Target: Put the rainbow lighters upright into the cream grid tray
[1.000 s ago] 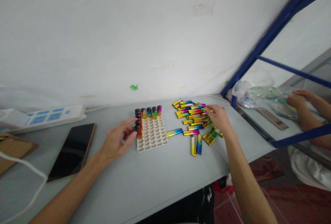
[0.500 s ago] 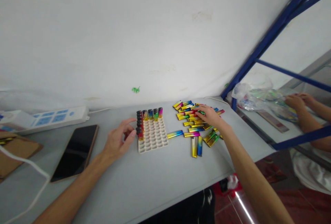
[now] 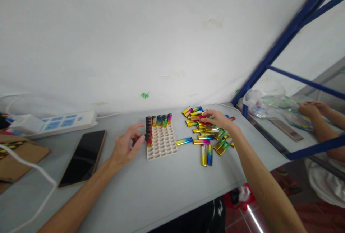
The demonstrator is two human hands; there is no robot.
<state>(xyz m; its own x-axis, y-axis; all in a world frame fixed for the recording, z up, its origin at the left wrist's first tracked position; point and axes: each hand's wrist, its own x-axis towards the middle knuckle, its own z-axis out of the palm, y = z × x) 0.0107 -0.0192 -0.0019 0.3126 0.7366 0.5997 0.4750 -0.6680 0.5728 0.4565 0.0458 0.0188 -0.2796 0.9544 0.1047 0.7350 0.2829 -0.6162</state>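
A white tray (image 3: 161,147) with rows of slots stands on the table. Upright lighters with dark tops fill part of its left column, the red ones (image 3: 148,136) among them, and several coloured ones (image 3: 159,120) line its back row. My left hand (image 3: 126,145) is beside the tray's left edge, thumb and index finger apart, holding nothing. To the right of the tray lies a loose pile of shiny multicoloured lighters (image 3: 207,131). Over the back of this pile, my right hand (image 3: 217,119) has its fingertips pinched on a reddish lighter (image 3: 198,117), partly hidden by the fingers.
A phone (image 3: 83,157) and a white power strip (image 3: 67,121) lie at the left, near a cardboard piece (image 3: 24,157) and a white cable (image 3: 32,166). A blue metal frame (image 3: 269,55) borders the right side. Beyond it are plastic bags (image 3: 269,102) and another person's hands (image 3: 312,108).
My right hand has drawn its fingers together on a lighter at the pile. The whole view has shifted slightly; my left hand stays by the tray.
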